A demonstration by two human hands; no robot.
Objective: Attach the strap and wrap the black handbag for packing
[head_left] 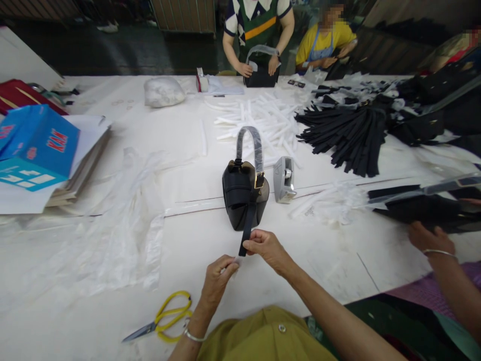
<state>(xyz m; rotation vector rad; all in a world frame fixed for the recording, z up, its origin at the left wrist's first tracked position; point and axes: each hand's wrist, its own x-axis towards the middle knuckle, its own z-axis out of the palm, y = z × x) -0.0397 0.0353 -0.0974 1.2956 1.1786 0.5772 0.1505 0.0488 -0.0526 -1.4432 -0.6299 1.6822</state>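
Note:
A small black handbag (236,188) stands on the white table in front of me, its handle (251,133) wrapped in clear film and arching upward. From the bag a flat black strap (245,236) runs down toward me. My right hand (268,249) pinches this strap near its lower end. Just below the strap's end, my left hand (219,277) has thumb and forefinger closed on a small whitish translucent piece, possibly tape or film. Right of the bag sits a grey tape dispenser (284,179). Yellow-handled scissors (165,318) lie near my left forearm.
Crumpled clear plastic (131,225) spreads at left, near a blue box (41,145). White strips (259,118) and a bundle of black straps (349,130) lie farther back. A co-worker's hand (432,240) is at right; another person (259,40) handles a bag across the table.

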